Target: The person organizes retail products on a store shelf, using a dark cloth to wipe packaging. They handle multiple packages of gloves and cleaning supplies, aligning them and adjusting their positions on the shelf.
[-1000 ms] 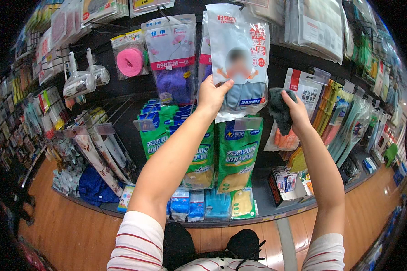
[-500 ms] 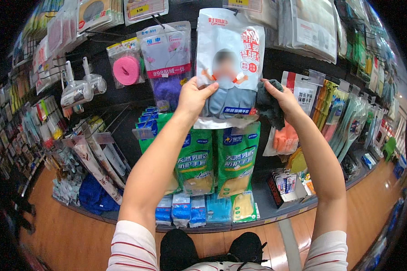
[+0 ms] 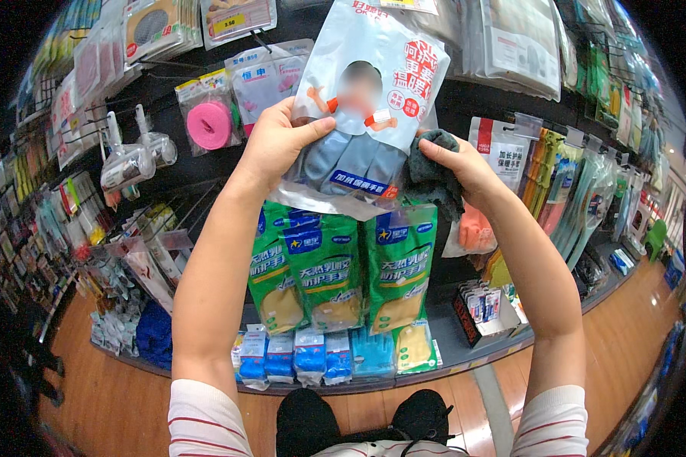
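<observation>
Raised in front of the shelf rack is a silver plastic package of blue-grey gloves (image 3: 351, 164), tilted with its top leaning right. My left hand (image 3: 278, 145) grips its left edge, thumb across the front and the other fingers behind. At the package's right side, my right hand (image 3: 457, 164) is closed on a dark grey cloth (image 3: 431, 171); whether its hidden fingers also pinch the package edge I cannot tell. Just below hang green packs of rubber gloves (image 3: 331, 278).
A bag with a pink roll (image 3: 208, 126) and lint rollers (image 3: 133, 156) hang at the left. Right of my hand hangs a glove pack with an orange end (image 3: 476, 228). A small box of goods (image 3: 484, 305) and blue packs (image 3: 309, 354) stand on the bottom shelf (image 3: 446, 369).
The package has shifted left and up and tilted, its top leaning right. My left hand has gone left and up with it; my right hand has moved slightly left, still holding the cloth.
</observation>
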Motion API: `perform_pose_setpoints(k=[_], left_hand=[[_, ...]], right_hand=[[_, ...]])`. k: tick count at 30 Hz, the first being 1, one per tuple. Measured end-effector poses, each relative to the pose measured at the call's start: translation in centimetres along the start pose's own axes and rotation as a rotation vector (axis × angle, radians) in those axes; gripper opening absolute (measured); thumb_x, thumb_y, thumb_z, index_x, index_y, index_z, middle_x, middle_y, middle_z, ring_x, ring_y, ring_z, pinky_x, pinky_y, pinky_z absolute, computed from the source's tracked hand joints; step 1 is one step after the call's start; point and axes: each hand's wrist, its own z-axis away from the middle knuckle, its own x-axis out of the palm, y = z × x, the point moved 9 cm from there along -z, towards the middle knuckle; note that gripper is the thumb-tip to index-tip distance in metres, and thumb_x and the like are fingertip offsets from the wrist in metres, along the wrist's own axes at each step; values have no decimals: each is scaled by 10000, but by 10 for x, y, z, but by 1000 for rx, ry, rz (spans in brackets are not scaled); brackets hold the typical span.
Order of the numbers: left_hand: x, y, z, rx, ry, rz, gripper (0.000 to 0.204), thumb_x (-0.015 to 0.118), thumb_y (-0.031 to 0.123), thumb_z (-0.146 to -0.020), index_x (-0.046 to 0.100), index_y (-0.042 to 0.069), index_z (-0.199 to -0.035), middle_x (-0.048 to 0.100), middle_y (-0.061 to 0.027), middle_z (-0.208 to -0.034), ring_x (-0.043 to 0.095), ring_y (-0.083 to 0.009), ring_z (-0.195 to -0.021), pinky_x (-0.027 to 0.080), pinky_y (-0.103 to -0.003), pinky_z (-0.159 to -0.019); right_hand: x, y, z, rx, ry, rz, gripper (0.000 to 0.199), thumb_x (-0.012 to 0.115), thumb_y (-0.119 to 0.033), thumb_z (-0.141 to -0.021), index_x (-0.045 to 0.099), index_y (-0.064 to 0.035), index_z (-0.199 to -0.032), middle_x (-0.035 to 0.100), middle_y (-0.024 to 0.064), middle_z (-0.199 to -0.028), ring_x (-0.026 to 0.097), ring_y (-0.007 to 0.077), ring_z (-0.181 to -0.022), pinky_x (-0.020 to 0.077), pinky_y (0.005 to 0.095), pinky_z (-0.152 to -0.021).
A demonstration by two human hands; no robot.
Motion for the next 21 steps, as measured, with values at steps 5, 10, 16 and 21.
perform_pose_setpoints(k=[5,10,16,21], left_hand=[[-7,-8,22,-47,-2,4,354,665,73,-788,545,-13,-1109,613,-60,-1046,583,-124,-906,455,-266,-822],[-34,-38,52,-75,60,57,331,640,59,-806,540,-4,-1115,611,-64,-1060,571,-122,-949,434,-267,-857],[-80,-64,76,-98,219,212,255,641,57,-811,558,18,-1049,622,-50,-992,579,-105,-867,460,-257,-796],[-98,-58,82,-26,261,260,237,617,53,-829,554,25,-1055,624,-66,-1012,593,-123,-882,464,-267,-800]], right_hand=[[13,18,5,56,-82,20,318,694,-270,-784,586,-33,-966,636,57,-867,607,140,-733,498,278,-679],[44,26,15,94,-158,89,328,679,-261,-799,590,-33,-1017,632,39,-878,594,119,-758,481,262,-707],[77,30,2,39,-238,152,406,671,-260,-806,574,0,-1102,624,41,-923,588,117,-831,468,257,-762],[102,18,-15,1,-305,110,366,677,-264,-800,590,-14,-1053,618,30,-898,585,113,-801,467,256,-746]])
